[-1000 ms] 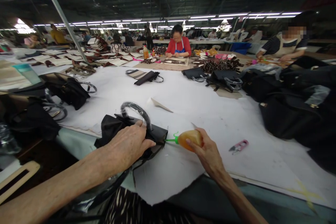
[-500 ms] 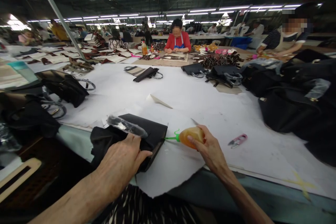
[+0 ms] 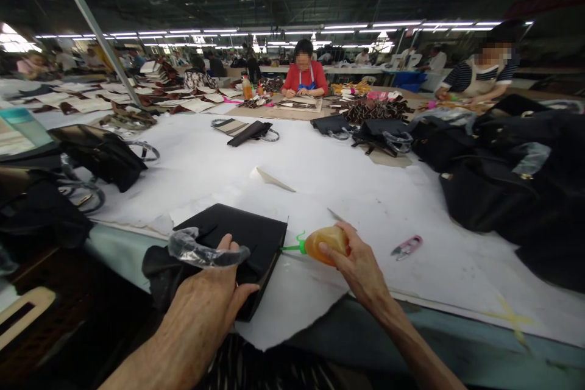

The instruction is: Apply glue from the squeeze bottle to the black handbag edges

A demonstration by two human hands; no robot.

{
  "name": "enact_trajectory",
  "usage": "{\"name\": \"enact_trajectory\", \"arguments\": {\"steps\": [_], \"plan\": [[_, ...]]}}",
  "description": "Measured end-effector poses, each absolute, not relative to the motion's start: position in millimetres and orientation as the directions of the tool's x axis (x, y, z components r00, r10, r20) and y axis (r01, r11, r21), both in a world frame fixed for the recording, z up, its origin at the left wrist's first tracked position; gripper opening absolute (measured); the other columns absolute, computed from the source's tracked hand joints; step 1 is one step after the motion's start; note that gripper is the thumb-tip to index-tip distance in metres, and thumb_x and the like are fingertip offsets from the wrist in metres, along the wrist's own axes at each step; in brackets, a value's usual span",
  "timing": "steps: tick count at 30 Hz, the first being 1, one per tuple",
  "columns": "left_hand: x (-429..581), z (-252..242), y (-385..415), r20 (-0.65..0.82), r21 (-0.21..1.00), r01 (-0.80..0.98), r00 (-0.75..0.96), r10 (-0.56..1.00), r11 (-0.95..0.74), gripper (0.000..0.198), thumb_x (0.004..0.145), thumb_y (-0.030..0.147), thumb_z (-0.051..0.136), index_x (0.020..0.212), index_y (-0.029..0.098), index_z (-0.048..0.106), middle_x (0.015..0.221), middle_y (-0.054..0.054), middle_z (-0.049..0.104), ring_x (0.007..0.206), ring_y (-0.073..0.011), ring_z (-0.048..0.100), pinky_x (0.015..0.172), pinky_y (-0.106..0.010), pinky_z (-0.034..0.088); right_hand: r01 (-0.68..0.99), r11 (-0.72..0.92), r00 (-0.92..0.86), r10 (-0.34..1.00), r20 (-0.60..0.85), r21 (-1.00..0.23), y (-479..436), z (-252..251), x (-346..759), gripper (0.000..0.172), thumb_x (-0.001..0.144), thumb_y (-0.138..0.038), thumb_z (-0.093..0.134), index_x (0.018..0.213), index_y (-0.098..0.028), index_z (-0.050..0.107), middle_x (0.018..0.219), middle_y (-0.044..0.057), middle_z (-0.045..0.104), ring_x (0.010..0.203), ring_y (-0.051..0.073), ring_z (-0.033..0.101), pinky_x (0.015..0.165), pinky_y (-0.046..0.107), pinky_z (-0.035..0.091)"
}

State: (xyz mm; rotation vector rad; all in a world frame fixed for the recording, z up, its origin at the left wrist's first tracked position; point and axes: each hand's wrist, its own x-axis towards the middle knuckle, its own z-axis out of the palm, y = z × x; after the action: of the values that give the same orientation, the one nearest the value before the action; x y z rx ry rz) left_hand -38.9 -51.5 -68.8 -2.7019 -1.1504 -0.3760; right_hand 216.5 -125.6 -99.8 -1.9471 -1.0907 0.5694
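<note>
A black bag lies on the white-covered table, its side edge toward the right. My left hand grips this bag near its plastic-wrapped handle, with the thumb over the near part. In my right hand is a squeeze bottle of amber liquid, tilted on its side. Its thin green nozzle points left and meets the bag's right edge; whether liquid comes out cannot be seen.
Pink snips lie right of the bottle. Black bags are piled at the right, and more bags stand at the left. A pale scrap lies mid-table. A person in red sits across the table.
The bag has turned so that more of its black face shows, and its wrapped handle has shifted toward me. The nozzle remains at the edge. The whole view has shifted slightly.
</note>
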Motion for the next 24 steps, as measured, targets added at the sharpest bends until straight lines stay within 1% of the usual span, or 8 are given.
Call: {"name": "enact_trajectory", "arguments": {"steps": [5,9,12,15,20,24], "plan": [[-43,-83,-55,0.398,-0.108,0.726,0.657,0.640,-0.679,0.046,0.087,0.039,0.038,0.115,0.006,0.051,0.126,-0.022,0.051,0.096,-0.0274,0.063,0.072,-0.034,0.056,0.471,-0.299,0.524,0.852,-0.010,-0.830,-128,-98,216,0.046,0.076,-0.049,0.057,0.110,-0.019,0.048,0.081,0.003,0.060,0.075,0.024,0.055,0.071,0.036,0.041],[-46,-89,-56,0.465,-0.107,0.733,0.634,0.618,-0.672,0.045,0.088,0.040,0.035,0.116,0.008,0.050,0.128,-0.019,0.051,0.096,-0.0264,0.063,0.071,-0.034,0.055,0.426,-0.298,0.514,0.857,-0.043,-0.854,-128,-96,218,0.045,0.076,-0.050,0.058,0.108,-0.021,0.049,0.079,0.002,0.059,0.070,0.022,0.054,0.062,0.032,0.043],[-48,-92,-56,0.459,-0.111,0.745,0.626,0.631,-0.658,0.045,0.088,0.042,0.034,0.116,0.011,0.050,0.128,-0.017,0.051,0.096,-0.0254,0.063,0.070,-0.033,0.055,0.372,-0.287,0.496,0.866,-0.072,-0.883,-128,-94,219,0.043,0.076,-0.050,0.057,0.106,-0.020,0.049,0.078,0.002,0.058,0.067,0.021,0.055,0.054,0.029,0.044],[-48,-90,-57,0.443,-0.114,0.741,0.634,0.634,-0.661,0.046,0.088,0.043,0.034,0.117,0.010,0.050,0.129,-0.017,0.050,0.096,-0.0257,0.063,0.072,-0.034,0.055,0.324,-0.280,0.485,0.869,-0.095,-0.904,-128,-91,219,0.040,0.077,-0.048,0.056,0.103,-0.019,0.048,0.076,0.002,0.058,0.064,0.019,0.055,0.049,0.027,0.045],[-49,-85,-58,0.428,-0.100,0.734,0.641,0.637,-0.671,0.048,0.088,0.043,0.036,0.118,0.008,0.049,0.128,-0.019,0.050,0.101,-0.0282,0.061,0.076,-0.038,0.054,0.303,-0.274,0.478,0.872,-0.103,-0.913,-129,-94,219,0.040,0.076,-0.046,0.058,0.104,-0.019,0.048,0.077,0.002,0.058,0.063,0.018,0.055,0.048,0.026,0.044],[-52,-84,-56,0.353,-0.103,0.733,0.659,0.664,-0.672,0.047,0.087,0.043,0.041,0.120,0.010,0.049,0.133,-0.019,0.046,0.102,-0.0282,0.060,0.082,-0.039,0.052,0.320,-0.252,0.456,0.886,-0.085,-0.913,-130,-97,219,0.037,0.077,-0.046,0.058,0.102,-0.019,0.049,0.076,0.001,0.059,0.061,0.017,0.054,0.048,0.025,0.041]]}}
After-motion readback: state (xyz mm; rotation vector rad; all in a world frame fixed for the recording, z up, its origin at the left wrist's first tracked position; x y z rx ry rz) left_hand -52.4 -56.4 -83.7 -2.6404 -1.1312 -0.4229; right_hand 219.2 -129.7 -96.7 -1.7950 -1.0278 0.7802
